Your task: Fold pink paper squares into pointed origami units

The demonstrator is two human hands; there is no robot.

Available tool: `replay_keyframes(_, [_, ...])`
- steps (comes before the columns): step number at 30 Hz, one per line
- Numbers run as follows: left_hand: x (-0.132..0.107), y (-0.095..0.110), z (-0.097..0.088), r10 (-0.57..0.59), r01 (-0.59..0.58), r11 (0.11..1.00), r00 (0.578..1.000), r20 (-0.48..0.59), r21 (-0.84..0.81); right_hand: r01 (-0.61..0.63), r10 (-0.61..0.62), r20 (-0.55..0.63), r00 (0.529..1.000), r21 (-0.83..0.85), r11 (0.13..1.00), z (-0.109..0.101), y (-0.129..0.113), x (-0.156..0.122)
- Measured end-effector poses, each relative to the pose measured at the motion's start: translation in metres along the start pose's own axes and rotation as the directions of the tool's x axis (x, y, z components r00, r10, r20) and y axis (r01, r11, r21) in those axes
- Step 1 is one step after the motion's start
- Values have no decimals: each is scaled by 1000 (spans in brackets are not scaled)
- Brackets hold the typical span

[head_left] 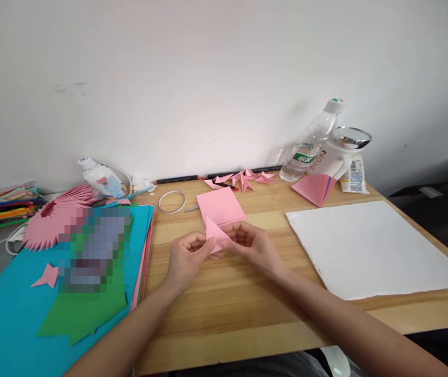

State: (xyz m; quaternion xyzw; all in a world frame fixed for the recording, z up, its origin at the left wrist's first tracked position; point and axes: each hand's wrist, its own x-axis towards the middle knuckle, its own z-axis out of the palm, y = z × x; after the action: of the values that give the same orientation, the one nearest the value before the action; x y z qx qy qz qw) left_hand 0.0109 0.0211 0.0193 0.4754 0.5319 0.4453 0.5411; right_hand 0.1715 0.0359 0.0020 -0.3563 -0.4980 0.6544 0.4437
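A small folded piece of pink paper (215,233) with a pointed top is held up between my two hands over the wooden table. My left hand (187,256) pinches its left lower edge between thumb and fingers. On the other side, my right hand (253,245) grips the right corner, thumb in front and fingers curled behind. Just beyond lies a stack of square pink paper (221,205), partly covered by the raised piece. Behind the stack, several folded pink paper stars (244,179) lie near the wall. The fingertips behind the paper are partly hidden.
Left, blue paper sheets (7,303) carry green paper (86,319) and a pleated pink paper ring (56,217). A roll of tape (172,202) and a black marker (178,179) lie at the back. Right are a white board (381,251), a water bottle (310,144) and a white mug (341,152).
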Motion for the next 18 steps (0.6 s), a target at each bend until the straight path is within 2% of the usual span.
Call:
replay_keyframes(6, [5,0,-5,0,-1,1000,999,-42,-30,-117,118,57,991,-27,993,-7,-3,1])
replay_keyframes(13, [3,2,-4,-13,13,1000,1000,-6,-17,-147,146,24,989,5,989,-8,-3,1])
replay_keyframes(18, [4,2,-5,1,0,1000,1000,23,-18,-176,175,45,984,17,984,-6,-4,1])
